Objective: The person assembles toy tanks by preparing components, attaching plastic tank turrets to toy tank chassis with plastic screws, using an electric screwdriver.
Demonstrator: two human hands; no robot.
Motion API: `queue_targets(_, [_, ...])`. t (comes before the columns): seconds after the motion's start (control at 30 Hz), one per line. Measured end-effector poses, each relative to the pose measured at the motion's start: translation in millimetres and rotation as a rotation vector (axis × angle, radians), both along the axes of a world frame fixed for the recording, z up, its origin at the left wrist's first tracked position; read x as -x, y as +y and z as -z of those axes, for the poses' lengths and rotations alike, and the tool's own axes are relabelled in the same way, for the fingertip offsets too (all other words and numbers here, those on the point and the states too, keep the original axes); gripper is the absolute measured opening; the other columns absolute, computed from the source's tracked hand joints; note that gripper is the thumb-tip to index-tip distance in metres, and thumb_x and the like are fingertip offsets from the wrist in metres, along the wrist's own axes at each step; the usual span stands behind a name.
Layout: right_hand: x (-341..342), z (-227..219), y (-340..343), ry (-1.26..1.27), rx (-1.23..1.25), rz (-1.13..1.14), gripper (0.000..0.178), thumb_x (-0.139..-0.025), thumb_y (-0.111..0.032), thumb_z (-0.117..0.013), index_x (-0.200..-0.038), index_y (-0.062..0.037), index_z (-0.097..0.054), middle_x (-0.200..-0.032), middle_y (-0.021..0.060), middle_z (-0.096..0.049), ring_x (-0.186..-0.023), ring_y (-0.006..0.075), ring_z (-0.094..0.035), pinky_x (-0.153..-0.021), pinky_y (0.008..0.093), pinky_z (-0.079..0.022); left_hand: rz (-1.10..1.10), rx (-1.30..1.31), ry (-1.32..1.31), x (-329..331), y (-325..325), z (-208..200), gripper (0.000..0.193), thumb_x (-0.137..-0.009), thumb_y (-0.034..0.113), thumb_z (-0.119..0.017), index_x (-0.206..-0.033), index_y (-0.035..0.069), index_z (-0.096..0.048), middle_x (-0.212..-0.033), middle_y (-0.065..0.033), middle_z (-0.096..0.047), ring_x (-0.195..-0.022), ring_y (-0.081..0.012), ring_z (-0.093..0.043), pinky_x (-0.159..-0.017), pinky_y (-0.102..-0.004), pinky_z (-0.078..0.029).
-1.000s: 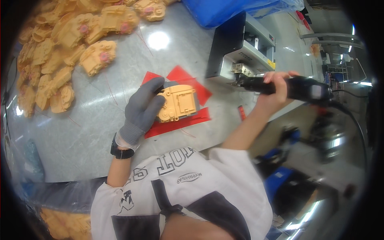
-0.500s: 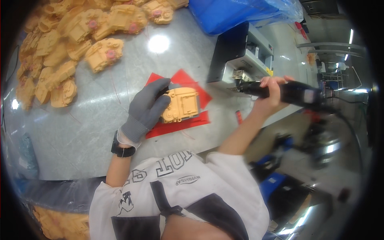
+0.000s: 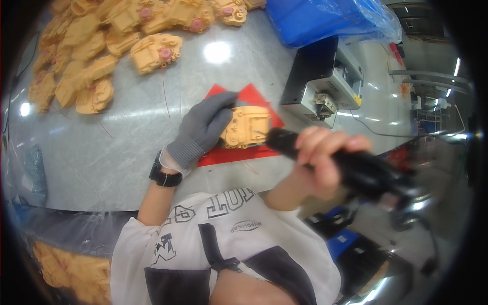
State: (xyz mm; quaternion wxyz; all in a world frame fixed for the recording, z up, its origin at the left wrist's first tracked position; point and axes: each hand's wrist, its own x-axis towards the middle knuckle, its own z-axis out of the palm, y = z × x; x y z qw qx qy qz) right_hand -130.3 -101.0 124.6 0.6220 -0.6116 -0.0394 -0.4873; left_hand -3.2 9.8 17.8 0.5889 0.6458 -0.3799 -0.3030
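Gloved left hand (image 3: 203,129) is pressed flat on the yellow shell (image 3: 247,127), fingers spread over its near end and pinning it down on the red mat (image 3: 223,155). Bare right hand (image 3: 320,157) is wrapped tight around a black power driver (image 3: 345,165), tip pointing in at the shell's right edge, right up against it as far as I can tell (bit blurry there).

Progress-wise, my guess is this shell is mid-job: it's seated on the mat and the driver is lined up, but I can't see any screw heads, so no idea how many are in. Plenty left overall, judging by the big pile of shells (image 3: 101,46) at the far left of the table (image 3: 117,147), well apart from the mat.

Shell itself is a boxy orange-yellow plastic casting, molded ribs and a couple of round bosses on its left end, lying flat with its inner side up, I think. Behind it sits a grey bench machine (image 3: 325,81), with a blue bin (image 3: 330,20) further back.
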Motion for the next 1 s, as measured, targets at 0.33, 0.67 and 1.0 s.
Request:
queue_targets(0.33, [-48, 16, -5, 0.175, -0.054, 0.023, 0.043, -0.065, 0.008, -0.057, -0.101, -0.0024, -0.037, -0.059, 0.0069, -0.048, -0.048, 0.0153, -0.049, -0.05, 0.0274, -0.045, -0.007, 0.005, 0.062, 1, 8, 2, 0.033, -0.082, 0.006, -0.044, -0.115, 0.005, -0.051, -0.105, -0.0128, -0.058, -0.096, -0.0224, -0.057, -0.085, -0.0299, -0.043])
queue_targets(0.67, [-62, 23, -13, 0.263, -0.147, -0.094, 0.039, -0.065, 0.007, -0.061, -0.095, -0.003, -0.038, -0.062, 0.0083, -0.05, -0.05, 0.0146, -0.051, -0.049, 0.0252, -0.045, -0.063, 0.008, -0.108, -3, 11, -2, 0.032, -0.082, 0.009, -0.049, -0.113, 0.004, -0.05, -0.1, -0.014, -0.058, -0.091, -0.0264, -0.057, -0.08, -0.0323, -0.044])
queue_targets(1.0, [-62, 31, -7, 0.294, 0.046, -0.035, 0.036, -0.065, 0.006, -0.061, -0.092, -0.0026, -0.038, -0.063, 0.0055, -0.054, -0.053, 0.0097, -0.05, -0.054, 0.0214, -0.043, -0.01, -0.027, -0.228, -6, 14, -15, 0.037, -0.076, 0.012, -0.059, -0.112, 0.004, -0.052, -0.094, -0.0141, -0.058, -0.084, -0.0281, -0.056, -0.074, -0.0348, -0.045])
